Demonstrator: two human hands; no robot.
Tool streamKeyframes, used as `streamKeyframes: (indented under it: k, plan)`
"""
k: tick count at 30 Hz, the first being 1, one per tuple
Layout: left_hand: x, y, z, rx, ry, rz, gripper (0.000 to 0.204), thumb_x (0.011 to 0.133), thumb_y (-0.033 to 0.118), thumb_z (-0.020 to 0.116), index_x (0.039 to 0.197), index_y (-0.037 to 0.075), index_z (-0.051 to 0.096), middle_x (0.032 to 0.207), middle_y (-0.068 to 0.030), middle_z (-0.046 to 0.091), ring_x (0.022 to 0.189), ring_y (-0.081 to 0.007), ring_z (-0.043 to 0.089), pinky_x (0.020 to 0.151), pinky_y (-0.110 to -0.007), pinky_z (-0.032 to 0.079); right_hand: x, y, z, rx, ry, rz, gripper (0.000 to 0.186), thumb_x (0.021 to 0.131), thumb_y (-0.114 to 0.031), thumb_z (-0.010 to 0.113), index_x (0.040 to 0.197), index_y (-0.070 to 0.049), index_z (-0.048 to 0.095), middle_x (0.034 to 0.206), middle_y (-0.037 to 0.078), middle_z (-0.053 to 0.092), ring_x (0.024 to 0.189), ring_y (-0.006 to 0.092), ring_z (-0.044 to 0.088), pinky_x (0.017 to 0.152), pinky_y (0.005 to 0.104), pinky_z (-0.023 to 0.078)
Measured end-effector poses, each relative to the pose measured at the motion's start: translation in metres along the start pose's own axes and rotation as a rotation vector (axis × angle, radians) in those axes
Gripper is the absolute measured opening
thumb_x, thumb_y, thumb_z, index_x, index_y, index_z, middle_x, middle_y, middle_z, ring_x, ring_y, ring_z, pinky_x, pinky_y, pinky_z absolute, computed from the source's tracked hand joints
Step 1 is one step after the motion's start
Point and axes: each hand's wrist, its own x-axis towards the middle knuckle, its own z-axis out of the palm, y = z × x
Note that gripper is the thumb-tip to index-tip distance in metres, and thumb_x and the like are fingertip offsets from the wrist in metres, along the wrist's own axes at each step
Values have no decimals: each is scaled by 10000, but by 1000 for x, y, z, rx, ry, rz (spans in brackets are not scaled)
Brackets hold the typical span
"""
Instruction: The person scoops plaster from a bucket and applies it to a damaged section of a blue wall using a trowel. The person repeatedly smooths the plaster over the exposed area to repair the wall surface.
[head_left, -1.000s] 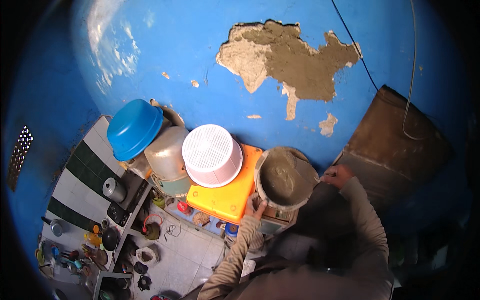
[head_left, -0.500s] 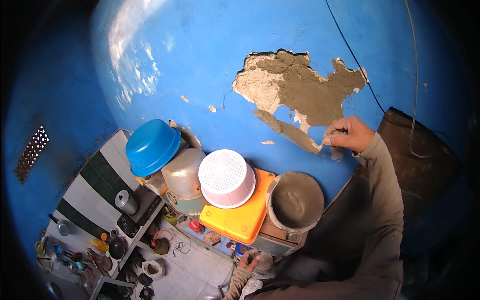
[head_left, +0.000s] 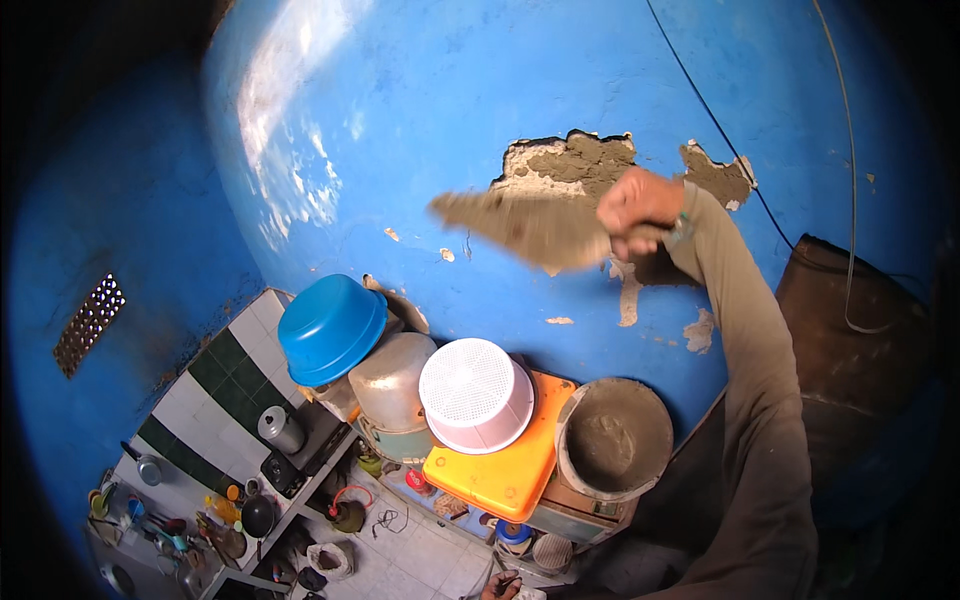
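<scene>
My right hand (head_left: 640, 212) is closed round the handle of a pointed trowel (head_left: 530, 228), which is smeared with grey mortar and blurred by motion. The blade points left, in front of the broken patch in the blue wall. Wet mortar (head_left: 590, 160) covers part of that patch, with pale bare plaster (head_left: 535, 175) beside it; trowel and hand hide the lower part. At the bottom edge my left hand (head_left: 500, 585) shows only in part, its fingers curled, and what they hold is unclear. A bucket of mortar (head_left: 615, 435) stands below the patch.
Left of the bucket, a white colander (head_left: 475, 395) sits on an orange case (head_left: 495, 475). A blue basin (head_left: 332, 328) rests by a metal pot (head_left: 392, 380). Cables (head_left: 705, 100) hang at the right. A cluttered kitchen counter (head_left: 270, 535) lies lower left.
My right hand has swung the trowel up and to the left, over the patch. My left hand has sunk toward the bottom edge. The whole view has shifted slightly.
</scene>
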Motion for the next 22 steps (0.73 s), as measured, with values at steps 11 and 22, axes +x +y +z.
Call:
streamKeyframes:
  k: [11,22]
  plan:
    - [-7,-4,-12,156,-119,-46,360,879,209,653,1188,68,535,993,-76,629,864,-150,594,773,-286,503,-258,90,68,-110,839,161,289,876,-236,606,830,48,627,626,102,624,413,89,509,354,204,367]
    - [91,100,74,110,-431,166,400,892,66,608,1261,32,458,1171,-134,580,1141,-226,556,955,-298,428,-183,195,136,-695,544,286,244,820,-219,637,942,-8,655,776,137,647,693,252,614,657,396,463]
